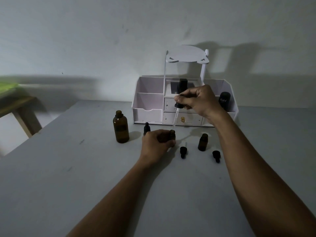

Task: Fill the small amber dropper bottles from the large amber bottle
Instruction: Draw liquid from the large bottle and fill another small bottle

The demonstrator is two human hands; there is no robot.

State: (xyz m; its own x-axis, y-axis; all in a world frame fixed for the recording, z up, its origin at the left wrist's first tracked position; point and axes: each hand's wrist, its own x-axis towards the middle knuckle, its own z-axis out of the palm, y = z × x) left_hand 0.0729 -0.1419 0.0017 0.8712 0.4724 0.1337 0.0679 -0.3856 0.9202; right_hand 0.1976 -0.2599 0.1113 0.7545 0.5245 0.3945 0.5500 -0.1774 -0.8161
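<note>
left hand (156, 144) wraps a small amber bottle (172, 134) on the grey table (85, 177); right hand (196, 100) pinches a dropper (176, 113) above it. large amber bottle (120, 126) stands left, uncapped, open tabletop in front.

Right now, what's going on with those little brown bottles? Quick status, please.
Left hand grips open small bottle on table. Right hand holds dropper above its mouth. Large amber bottle uncapped, standing left. Nothing blocking.
</note>
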